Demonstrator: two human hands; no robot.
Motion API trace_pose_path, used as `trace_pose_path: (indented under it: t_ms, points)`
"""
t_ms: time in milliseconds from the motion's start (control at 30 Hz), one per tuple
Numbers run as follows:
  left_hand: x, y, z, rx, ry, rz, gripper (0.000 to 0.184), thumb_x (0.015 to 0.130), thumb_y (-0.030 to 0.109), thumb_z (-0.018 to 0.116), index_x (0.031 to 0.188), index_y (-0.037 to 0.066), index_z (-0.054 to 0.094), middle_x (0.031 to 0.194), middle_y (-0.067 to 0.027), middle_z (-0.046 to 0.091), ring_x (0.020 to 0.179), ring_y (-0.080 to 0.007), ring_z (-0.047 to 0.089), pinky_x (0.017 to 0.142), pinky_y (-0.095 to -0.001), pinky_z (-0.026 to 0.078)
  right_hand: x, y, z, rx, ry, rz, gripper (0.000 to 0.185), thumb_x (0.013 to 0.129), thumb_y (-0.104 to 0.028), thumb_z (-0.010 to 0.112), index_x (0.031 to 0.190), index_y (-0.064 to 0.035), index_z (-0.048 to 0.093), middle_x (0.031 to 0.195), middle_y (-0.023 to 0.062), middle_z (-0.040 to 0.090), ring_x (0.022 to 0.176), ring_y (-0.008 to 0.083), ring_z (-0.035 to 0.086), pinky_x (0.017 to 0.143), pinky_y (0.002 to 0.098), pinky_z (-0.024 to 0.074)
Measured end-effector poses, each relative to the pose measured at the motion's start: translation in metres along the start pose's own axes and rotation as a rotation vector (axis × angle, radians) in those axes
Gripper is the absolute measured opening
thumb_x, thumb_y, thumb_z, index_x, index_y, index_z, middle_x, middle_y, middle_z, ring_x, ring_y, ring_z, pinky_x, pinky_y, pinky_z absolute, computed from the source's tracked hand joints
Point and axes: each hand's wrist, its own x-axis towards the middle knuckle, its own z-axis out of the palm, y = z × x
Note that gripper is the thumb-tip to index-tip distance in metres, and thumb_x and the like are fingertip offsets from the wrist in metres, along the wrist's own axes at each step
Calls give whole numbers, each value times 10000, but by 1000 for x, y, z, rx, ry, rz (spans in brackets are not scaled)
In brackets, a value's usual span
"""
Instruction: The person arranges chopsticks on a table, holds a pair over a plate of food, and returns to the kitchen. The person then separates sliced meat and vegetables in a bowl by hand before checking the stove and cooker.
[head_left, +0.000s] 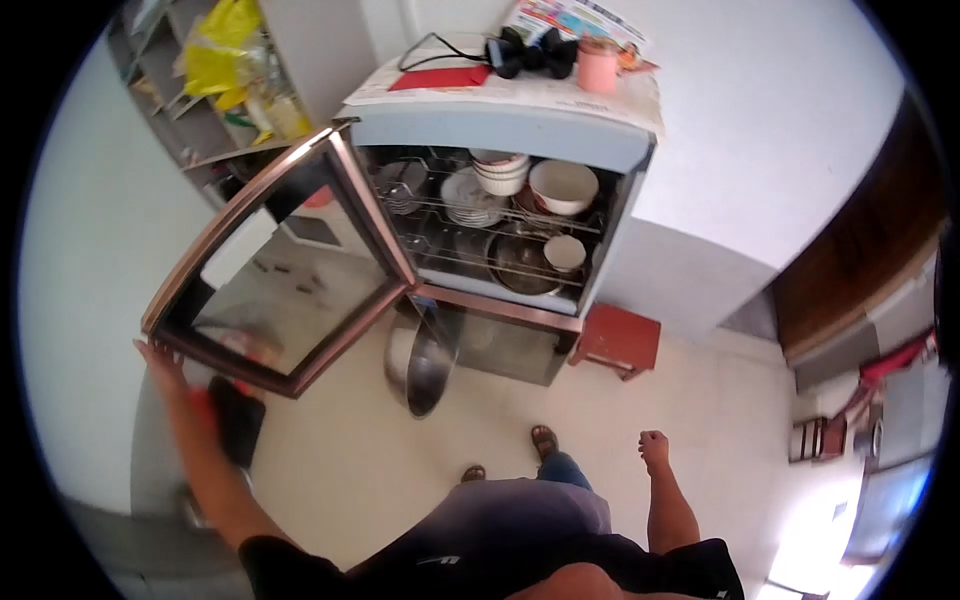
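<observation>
The cabinet door (290,268), glass in a copper-coloured frame, stands swung open to your left, in front of the cabinet (500,123). Your left hand (163,360) is at its outer corner, fingers close against the frame; the corner partly hides them, so how tightly they grip is unclear. Your right hand (654,448) is held out over the floor at your right, fingers curled narrow.

Inside, the upper rack holds stacked plates (472,203), a stack of white bowls (501,178) and, to their right, a wide white bowl (566,187). Below are a small white bowl (565,254) and a large round metal dish (518,262). A pink jar (598,70) and a red packet (440,77) sit on top. Outside, a shiny metal basin (420,370) is tilted near the cabinet's base; a red stool (620,338) stands just to the right.
</observation>
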Motion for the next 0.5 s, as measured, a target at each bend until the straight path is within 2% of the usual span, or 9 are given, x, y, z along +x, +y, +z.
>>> trace_pose_path:
  t_ms: [33,100,133,200,267,333,433,467,500]
  points:
    - [9,-8,6,-61,26,33,748,781,634,296,1305,105,214,1326,-114,265,1227,-263,220,976,-465,148,-18,33,1,-14,21,73,214,772,-215,517,737,-5,538,612,59,532,487,118,488,404,252,389]
    - [75,-49,-55,-140,-236,159,612,848,519,298,1263,70,287,1256,-99,362,1156,-233,330,954,-378,241,-59,114,5,-65,-1,204,202,764,-212,534,731,-13,544,602,65,539,488,129,500,403,255,398]
    - [93,-60,-60,-172,-236,178,577,863,484,303,1248,55,306,1236,-98,384,1130,-226,359,941,-352,270,-67,179,2,-506,-169,209,192,758,-203,549,718,-15,544,602,78,551,495,149,518,406,269,410]
    - [-3,-17,-11,215,-52,299,560,865,465,322,1232,43,331,1239,-96,378,1114,-230,373,934,-359,287,-146,232,2,-343,-154,589,185,696,-240,562,794,-87,599,649,99,603,562,240,578,560,398,462]
    - [-43,-31,-12,-30,38,247,523,864,406,355,1213,16,342,1204,-114,393,1082,-236,393,913,-362,308,-156,320,-1,-601,-463,204,172,708,-221,577,761,-57,578,612,88,588,536,225,570,489,362,457]
    - [-115,-39,-7,95,78,354,496,846,360,418,1186,4,356,1150,-129,417,1030,-241,420,869,-363,340,-225,274,-3,-229,-200,642,235,775,-201,542,676,13,552,617,101,567,526,170,548,448,318,454]
    - [-199,-59,33,201,-89,510,467,819,291,511,1146,-15,376,1070,-152,454,953,-249,459,803,-365,388,-248,321,2,-1281,-543,-27,172,755,-238,513,866,-120,568,629,14,595,562,153,575,484,330,447]
    - [-219,-61,59,213,-172,626,461,810,268,542,1132,-21,383,1044,-159,466,928,-251,472,781,-365,404,-247,339,8,-896,-491,111,189,749,-249,508,867,-114,569,668,21,605,614,172,582,533,366,445]
    - [-239,-62,100,226,-247,778,457,801,245,574,1119,-27,389,1017,-167,478,902,-254,486,759,-366,419,-245,306,1,-1197,-411,-196,204,763,-257,500,892,-117,572,706,38,608,638,199,583,582,371,456]
